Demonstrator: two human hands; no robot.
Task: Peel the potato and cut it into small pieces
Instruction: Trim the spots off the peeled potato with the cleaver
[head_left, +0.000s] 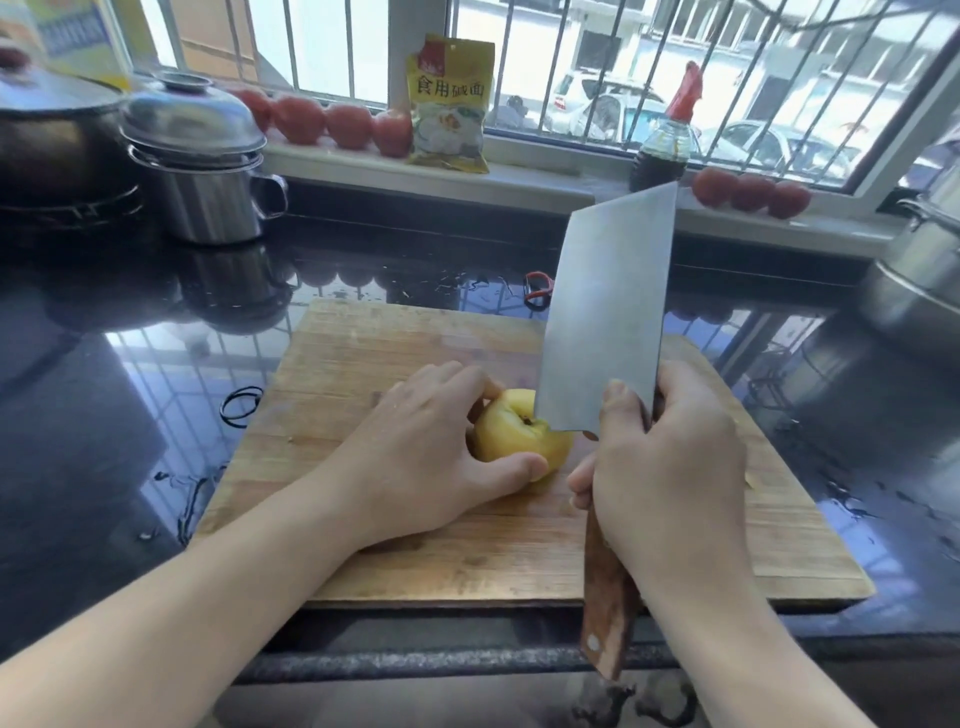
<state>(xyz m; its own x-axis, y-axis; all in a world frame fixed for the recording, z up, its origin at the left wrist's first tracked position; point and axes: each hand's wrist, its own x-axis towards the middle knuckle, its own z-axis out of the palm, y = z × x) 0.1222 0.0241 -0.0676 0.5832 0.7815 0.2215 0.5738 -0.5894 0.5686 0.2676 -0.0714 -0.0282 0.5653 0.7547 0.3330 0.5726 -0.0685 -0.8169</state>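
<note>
the peeled potato (511, 434) lies on the wooden cutting board (415, 545), between the two hands and under the near corner of the cleaver (608, 317). its whole visible surface is bare yellow flesh with one dark eye on top, so peeling looks complete and cutting has not started. judged from that surface and the water beads on the black countertop (104, 415), the potato is probably wet and slick; it is firm, dense and rounded, and is likely to roll under a downward cut. the safest hold is across its far and near sides, with the fingertips curled back from the blade line. a first cut that makes a flat face would let it sit steady on the board.

the left hand (426, 452) is partly curled over the potato from its left side: the thumb presses the near face and the fingers wrap the far side. this is a light steadying clamp, not a fist.

the right hand (670, 457) is clenched round the wooden handle of the cleaver, with the thumb laid flat on the blade just above the heel. the blade stands nearly upright and tilts away from the person, its lower corner just above the top of the potato, immediately left of the right thumb; whether it touches cannot be told
</note>
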